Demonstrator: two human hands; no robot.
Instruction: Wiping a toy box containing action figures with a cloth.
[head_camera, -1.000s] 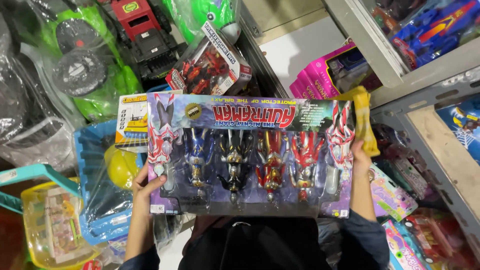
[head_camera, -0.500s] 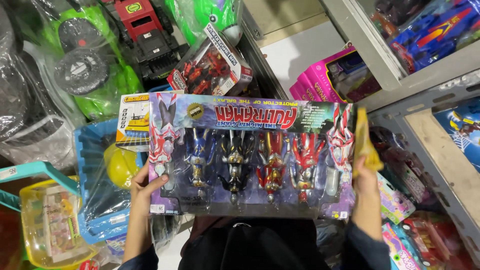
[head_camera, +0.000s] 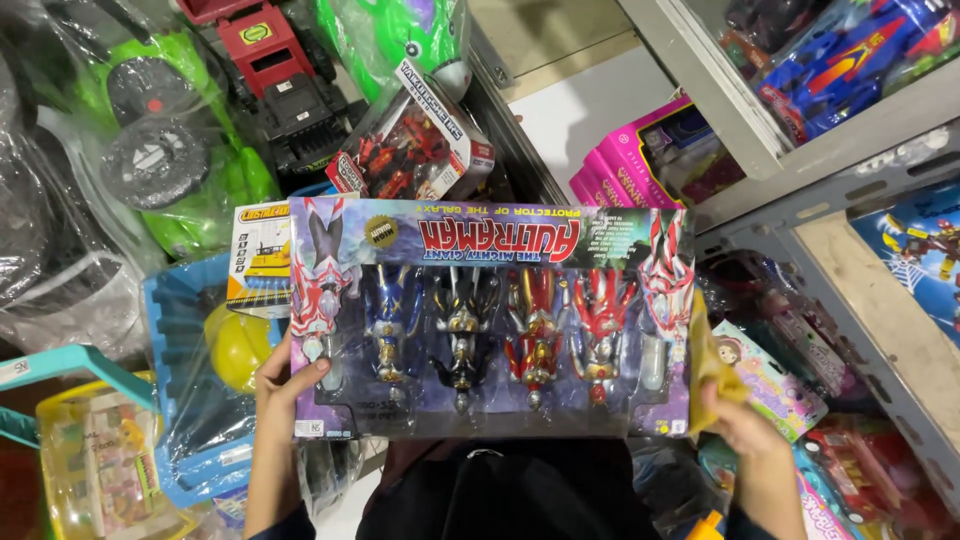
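A: In front of the chest, over the toy pile, sits the figure box (head_camera: 490, 320), held flat and upside down to the camera.

B: Hands?

A: Left hand (head_camera: 285, 385) grips its lower left corner, thumb on the front. Right hand (head_camera: 740, 425) pinches a yellow cloth (head_camera: 712, 365) at the right edge.

B: Step?

A: Looks like wiping or inspecting; steady support matters.

Centre: you hold a wide purple figure box (head_camera: 490, 320), windowed front.
Above: small red-and-white toy box (head_camera: 415, 145).
Right: pink boxes (head_camera: 640, 160), stacked.
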